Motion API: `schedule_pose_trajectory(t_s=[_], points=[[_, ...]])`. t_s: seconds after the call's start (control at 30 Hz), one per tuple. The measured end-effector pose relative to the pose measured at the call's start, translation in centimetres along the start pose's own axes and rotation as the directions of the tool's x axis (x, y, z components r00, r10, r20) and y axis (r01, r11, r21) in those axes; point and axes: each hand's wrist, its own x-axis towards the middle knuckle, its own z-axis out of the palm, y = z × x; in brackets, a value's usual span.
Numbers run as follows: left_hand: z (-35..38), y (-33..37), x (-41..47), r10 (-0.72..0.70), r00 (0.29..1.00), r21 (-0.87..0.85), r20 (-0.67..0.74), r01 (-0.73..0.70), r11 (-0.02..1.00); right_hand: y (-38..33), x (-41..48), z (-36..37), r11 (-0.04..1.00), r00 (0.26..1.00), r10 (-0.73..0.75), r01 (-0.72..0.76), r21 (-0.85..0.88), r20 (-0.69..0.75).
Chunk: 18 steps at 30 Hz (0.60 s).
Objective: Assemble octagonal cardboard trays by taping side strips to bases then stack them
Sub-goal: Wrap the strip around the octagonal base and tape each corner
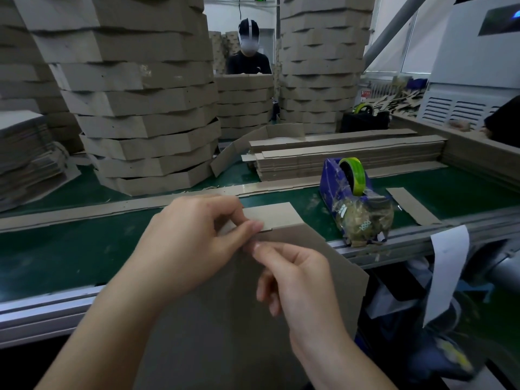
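**Strip-to-base joint: alignment step**

Step in hand: the left hand (197,237) pinched the end of a grey-brown cardboard side strip (271,216) between thumb and forefinger and set it against the far edge of a flat grey-brown octagonal cardboard base (225,319). The right hand (298,280) pinched the base at the same joint with thumb and forefinger tips, and its other fingers were loosely curled. Whether clear tape already lay under those fingertips could not be told. The base was held near the person, and its far edge reached over the near aluminium rail (42,308) of the green conveyor belt (56,249).

This was judged an early stage of one tray, with only one strip end met to one edge.

Next move: the joint would need tape. That calls for one hand to keep the strip flush while the other reaches right and far to the blue tape dispenser with its yellow-green roll (351,192).

Surroundings:
- A tall stack of finished grey-brown octagonal trays (146,108) stood far left on the belt.
- A pile of flat cardboard strips (337,159) lay far of the dispenser.
- A short loose cardboard piece (410,205) lay to the right of the dispenser.
- A second person in a dark top (249,63) stood at the far side.

Obstructions: none lay between the hands and the dispenser. Scraps clung round the dispenser's front, where the cutter was not clearly visible.
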Motion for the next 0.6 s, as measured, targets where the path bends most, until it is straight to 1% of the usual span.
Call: schedule_pose_trajectory(t_s=[0.07,0.23,0.33,0.37,0.4,0.43,0.47,0.5,0.53,0.57,0.6], points=[[0.4,0.2,-0.1,0.022,0.998,-0.021,-0.056,-0.023,1.0,-0.2,0.1,-0.3,0.999,1.0,-0.004,0.004,-0.034,0.01],[0.7,-0.1,-0.3,0.072,0.99,-0.056,-0.118,-0.079,0.995,-0.9,0.4,-1.0,0.985,0.998,-0.013,0.024,-0.173,0.064],[0.7,-0.4,-0.3,0.092,0.984,-0.053,-0.152,-0.101,0.994,-0.3,0.3,-1.2,0.955,0.99,0.104,-0.072,-0.287,0.099],[0.7,-0.4,-0.3,0.102,0.983,-0.046,-0.151,-0.11,0.993,0.0,0.0,-1.3,0.945,0.987,0.125,-0.087,-0.317,0.104],[0.6,-0.4,-0.4,0.116,0.983,-0.03,-0.145,-0.122,0.992,0.2,-0.2,-1.4,0.943,0.99,0.098,-0.061,-0.328,0.097],[0.6,-0.4,-0.6,0.133,0.982,-0.001,-0.133,-0.134,0.991,0.4,-0.4,-1.7,0.948,0.997,0.01,0.014,-0.319,0.073],[0.5,-0.4,-0.7,0.147,0.982,0.035,-0.118,-0.144,0.989,0.3,-0.4,-2.1,0.941,0.99,-0.136,0.136,-0.31,0.024],[0.5,-0.4,-0.9,0.151,0.983,0.073,-0.102,-0.144,0.987,0.2,-0.2,-2.6,0.9,0.947,-0.318,0.289,-0.328,-0.039],[0.3,-0.4,-1.1,0.144,0.986,0.103,-0.085,-0.135,0.985,-0.1,0.3,-3.2,0.819,0.867,-0.49,0.422,-0.389,-0.092],[0.1,-0.4,-1.3,0.134,0.989,0.133,-0.064,-0.124,0.983,-0.4,1.0,-3.8,0.728,0.789,-0.604,0.485,-0.485,-0.116],[0.0,-0.4,-1.5,0.132,0.991,0.173,-0.037,-0.124,0.977,-0.7,1.9,-4.3,0.654,0.751,-0.652,0.483,-0.583,-0.109]])
